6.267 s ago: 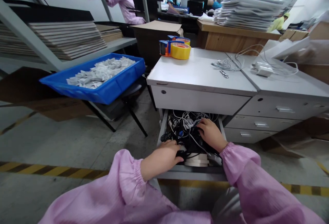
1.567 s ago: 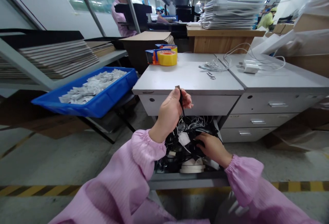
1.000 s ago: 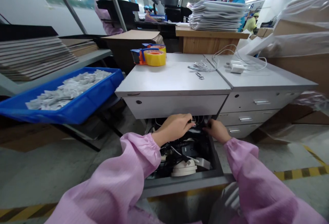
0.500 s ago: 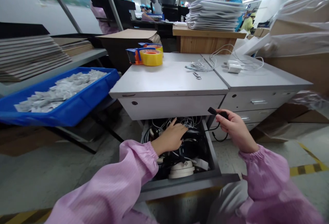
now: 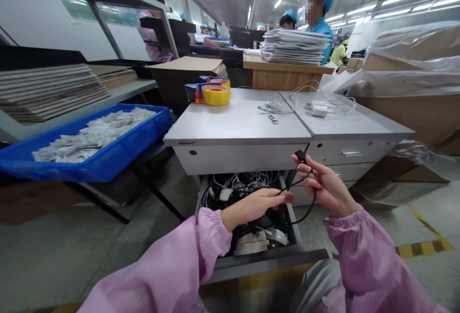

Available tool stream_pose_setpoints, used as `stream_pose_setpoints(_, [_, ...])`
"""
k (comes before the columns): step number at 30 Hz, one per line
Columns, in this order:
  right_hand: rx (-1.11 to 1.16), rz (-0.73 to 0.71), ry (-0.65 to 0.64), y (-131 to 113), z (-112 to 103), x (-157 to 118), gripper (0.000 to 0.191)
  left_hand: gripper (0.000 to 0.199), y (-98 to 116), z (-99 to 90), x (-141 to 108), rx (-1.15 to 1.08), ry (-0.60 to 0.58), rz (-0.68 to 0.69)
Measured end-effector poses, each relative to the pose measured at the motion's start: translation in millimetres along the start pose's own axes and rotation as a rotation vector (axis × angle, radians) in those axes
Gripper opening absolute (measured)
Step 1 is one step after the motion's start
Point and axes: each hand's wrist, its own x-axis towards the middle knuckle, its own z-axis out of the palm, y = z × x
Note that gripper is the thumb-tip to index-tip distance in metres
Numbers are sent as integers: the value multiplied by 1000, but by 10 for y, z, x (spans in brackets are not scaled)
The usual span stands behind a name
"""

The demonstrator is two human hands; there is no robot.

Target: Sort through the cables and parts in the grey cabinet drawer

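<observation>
My right hand [image 5: 325, 183] is closed on a black cable [image 5: 309, 214], with its black connector [image 5: 300, 156] sticking up at the fingertips. The cable loops down below the hand. My left hand [image 5: 257, 205] is over the open drawer [image 5: 298, 229], its fingers together around a thin stretch of the same cable. Inside the drawer lie tangled white and black cables [image 5: 247, 181], a white adapter [image 5: 225, 194] and round white pieces [image 5: 251, 243] near the front.
On the white cabinet top [image 5: 237, 123] are yellow tape rolls [image 5: 215, 96], a small metal clip [image 5: 273, 119] and a white charger [image 5: 319, 110] with cable. A blue tray [image 5: 104, 159] of small packets stands left. Boxes [image 5: 406, 116] are at right; people stand behind.
My left hand has lifted from the drawer's contents and moved right to the black cable. The connector in my right hand now points upward. The camera view has tilted up slightly.
</observation>
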Motion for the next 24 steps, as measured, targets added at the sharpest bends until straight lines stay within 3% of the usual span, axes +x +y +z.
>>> stream_pose_setpoints(3, [71,-120,52,23,-33,114,12,43,-16,80,-51,-210,-183,-88])
stream_pose_setpoints(5, [73,-249,108,63,-43,154,16,42,-30,147,-101,-298,-220,-104])
stream_pose_setpoints(8, [112,-317,123,114,-25,121,17,39,-53,221,-185,-332,-174,-142])
stream_pose_setpoints(11, [201,-276,22,120,4,23,16,36,-55,230,-279,-309,-139,-196])
stream_pose_setpoints(17, [256,-268,-47,100,1,-84,43,38,49,164,-520,-204,-165,-226])
stream_pose_setpoints(21, [264,-353,-40,102,48,-95,19,41,210,103,-686,-73,-122,-204])
stream_pose_setpoints(24, [176,-471,-49,55,196,-33,3,41,449,-86,-780,129,-2,-147])
